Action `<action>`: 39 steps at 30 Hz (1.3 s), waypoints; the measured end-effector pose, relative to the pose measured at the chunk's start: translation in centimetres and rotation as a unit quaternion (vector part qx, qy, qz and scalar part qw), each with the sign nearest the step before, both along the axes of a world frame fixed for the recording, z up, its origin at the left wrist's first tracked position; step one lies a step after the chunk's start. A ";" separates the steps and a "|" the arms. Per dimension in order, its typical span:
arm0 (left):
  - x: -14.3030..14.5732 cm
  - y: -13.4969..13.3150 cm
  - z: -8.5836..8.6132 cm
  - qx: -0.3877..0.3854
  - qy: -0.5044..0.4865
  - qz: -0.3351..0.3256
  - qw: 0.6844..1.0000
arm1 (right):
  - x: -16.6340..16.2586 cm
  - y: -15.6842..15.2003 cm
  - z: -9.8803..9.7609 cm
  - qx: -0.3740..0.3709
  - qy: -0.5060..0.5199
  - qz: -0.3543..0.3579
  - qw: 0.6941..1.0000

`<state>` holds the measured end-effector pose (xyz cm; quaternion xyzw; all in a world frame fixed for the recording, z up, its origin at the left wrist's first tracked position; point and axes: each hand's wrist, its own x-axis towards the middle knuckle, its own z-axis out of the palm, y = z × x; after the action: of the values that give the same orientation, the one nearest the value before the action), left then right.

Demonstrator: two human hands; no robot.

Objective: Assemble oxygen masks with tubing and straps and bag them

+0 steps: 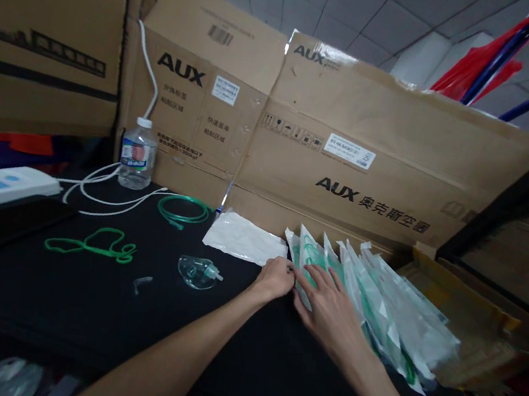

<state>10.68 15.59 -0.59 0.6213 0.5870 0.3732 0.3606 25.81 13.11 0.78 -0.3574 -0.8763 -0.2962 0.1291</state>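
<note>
A row of clear-and-white sealed packets (379,298) with green tubing inside leans on the right of the black table. My left hand (277,278) is closed at the left end of this row; its fingertips are hidden, so what it grips cannot be made out. My right hand (330,307) rests over the front packets with its fingers stretched out. Just behind my left hand lies a flat white pouch (245,239). Further left are a clear face mask (198,273), a coil of green tubing (161,206), a loose green strap (100,252) and a small clear piece (143,282).
Large AUX cardboard panels (308,117) wall off the back. A plastic bottle (138,156) stands at the back left near white cables (95,178) and a white power strip (7,185). An open cardboard box (480,329) sits beyond the packets at right.
</note>
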 end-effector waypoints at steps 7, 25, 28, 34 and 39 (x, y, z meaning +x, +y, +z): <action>0.6 0.3 -0.4 -0.044 -0.059 -0.020 0.997 | 1.4 0.5 -1.2 0.017 0.004 -0.031 0.999; 0.9 0.6 -0.4 0.056 0.033 0.026 0.998 | 22.4 -2.0 5.9 0.075 0.317 -0.177 0.929; 0.9 0.5 -0.4 0.052 0.035 0.025 0.998 | 25.4 -1.0 4.1 -0.023 0.318 -0.203 0.926; 1.0 -0.2 0.3 0.051 0.025 0.002 0.998 | 26.6 -0.5 2.1 -0.079 0.299 -0.199 0.930; 1.4 -0.1 -0.2 0.063 0.000 -0.017 0.998 | 25.8 1.2 1.3 -0.049 0.304 -0.208 0.928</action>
<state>12.13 15.53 -0.81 0.6523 0.5519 0.4036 0.3272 51.58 14.28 2.07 -0.6103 -0.7145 -0.1500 0.3074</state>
